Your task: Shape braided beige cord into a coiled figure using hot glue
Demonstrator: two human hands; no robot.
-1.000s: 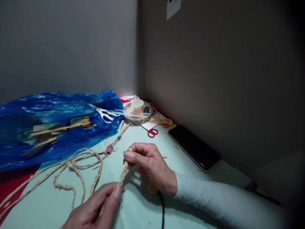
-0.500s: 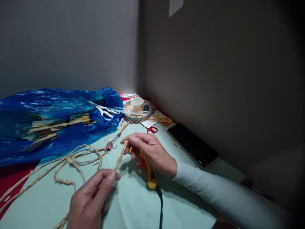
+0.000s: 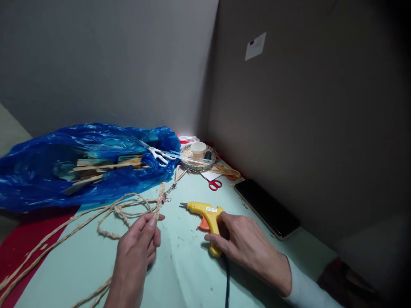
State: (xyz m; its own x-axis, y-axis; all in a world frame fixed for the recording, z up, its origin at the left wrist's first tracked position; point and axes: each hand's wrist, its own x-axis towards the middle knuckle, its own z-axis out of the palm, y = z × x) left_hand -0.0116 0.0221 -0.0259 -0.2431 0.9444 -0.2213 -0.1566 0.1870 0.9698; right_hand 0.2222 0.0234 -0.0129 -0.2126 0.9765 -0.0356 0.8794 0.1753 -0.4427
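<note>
My left hand (image 3: 136, 252) pinches a braided straw rope (image 3: 159, 199) between thumb and fingers, its free end sticking up. The rest of the rope lies in loops on the pale green table (image 3: 186, 273) to the left, with a small pink clip (image 3: 165, 197) on it. My right hand (image 3: 247, 248) wraps its fingers round the handle of a yellow glue gun (image 3: 207, 214) with an orange trigger. The gun lies on the table, nozzle pointing left, and its black cord runs toward me.
A blue plastic bag (image 3: 80, 171) holding wooden sticks lies at the back left, white scissors (image 3: 159, 154) on it. A woven tray (image 3: 199, 156) with a white cup stands in the corner. Red scissors (image 3: 215, 185) and a black phone (image 3: 268, 207) lie near the right wall.
My right hand let go of the rope's end and moved down to close on the glue gun's handle. My left hand keeps the rope, now upright. The camera turned left.
</note>
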